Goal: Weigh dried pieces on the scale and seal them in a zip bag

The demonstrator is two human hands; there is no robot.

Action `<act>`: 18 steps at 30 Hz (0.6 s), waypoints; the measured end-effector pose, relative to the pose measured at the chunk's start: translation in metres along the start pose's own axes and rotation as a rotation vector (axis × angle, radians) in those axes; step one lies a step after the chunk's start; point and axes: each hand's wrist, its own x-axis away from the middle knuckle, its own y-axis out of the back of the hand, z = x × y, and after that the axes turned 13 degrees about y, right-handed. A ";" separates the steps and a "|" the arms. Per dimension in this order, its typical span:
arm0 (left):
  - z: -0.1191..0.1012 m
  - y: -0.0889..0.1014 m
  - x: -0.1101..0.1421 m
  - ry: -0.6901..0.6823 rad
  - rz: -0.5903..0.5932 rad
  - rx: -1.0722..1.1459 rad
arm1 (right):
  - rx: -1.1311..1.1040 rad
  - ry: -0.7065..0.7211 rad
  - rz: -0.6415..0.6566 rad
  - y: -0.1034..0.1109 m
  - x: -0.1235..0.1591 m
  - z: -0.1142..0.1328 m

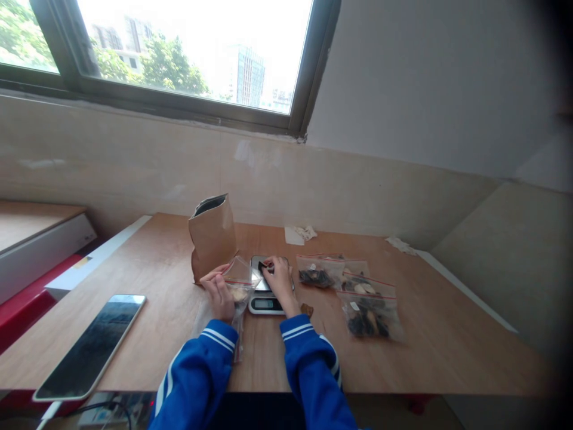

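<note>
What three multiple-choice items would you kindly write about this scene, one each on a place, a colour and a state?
1. Where is the right hand?
A. On the tablet
B. Over the scale
C. On the window frame

2. What colour are the sleeves?
A. Red
B. Green
C. Blue

3. What state is the mouth of the paper bag in?
A. Open
B. Folded shut
C. Taped down

Answers:
1. B, the hand reaches down onto the top of the scale.
2. C, both sleeves are blue with white stripes.
3. A, the dark inside of the bag shows at its top.
</note>
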 end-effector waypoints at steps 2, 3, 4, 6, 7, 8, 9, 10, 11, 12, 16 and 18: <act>0.001 0.000 -0.001 0.017 -0.006 -0.020 | -0.178 -0.017 -0.014 0.000 -0.002 0.000; 0.001 0.001 -0.001 0.026 -0.011 -0.026 | -0.262 -0.025 -0.033 0.001 -0.004 0.001; 0.002 0.001 -0.002 0.033 -0.014 -0.030 | -0.329 -0.032 -0.068 0.002 -0.005 0.002; 0.002 0.001 -0.002 0.043 -0.018 -0.036 | -0.408 -0.046 -0.161 0.007 -0.009 0.009; 0.002 0.001 -0.002 0.047 -0.021 -0.040 | -0.436 -0.046 -0.195 0.010 -0.011 0.015; 0.001 0.001 -0.002 0.051 -0.021 -0.045 | -0.469 -0.036 -0.199 0.015 -0.012 0.022; 0.000 0.001 -0.001 0.056 -0.024 -0.048 | -0.507 -0.013 -0.169 0.020 -0.013 0.030; -0.001 0.001 -0.001 0.062 -0.022 -0.049 | -0.547 0.022 -0.107 0.025 -0.014 0.038; -0.002 0.001 -0.001 0.067 -0.019 -0.048 | -0.581 0.067 -0.027 0.030 -0.014 0.046; -0.003 0.001 0.000 0.069 -0.015 -0.046 | -0.602 0.112 0.048 0.034 -0.013 0.053; -0.005 0.002 0.000 0.064 -0.036 -0.058 | -0.562 0.201 0.138 0.046 -0.006 0.065; -0.006 0.002 -0.001 0.070 -0.068 -0.072 | -0.511 0.181 0.105 0.047 0.000 0.062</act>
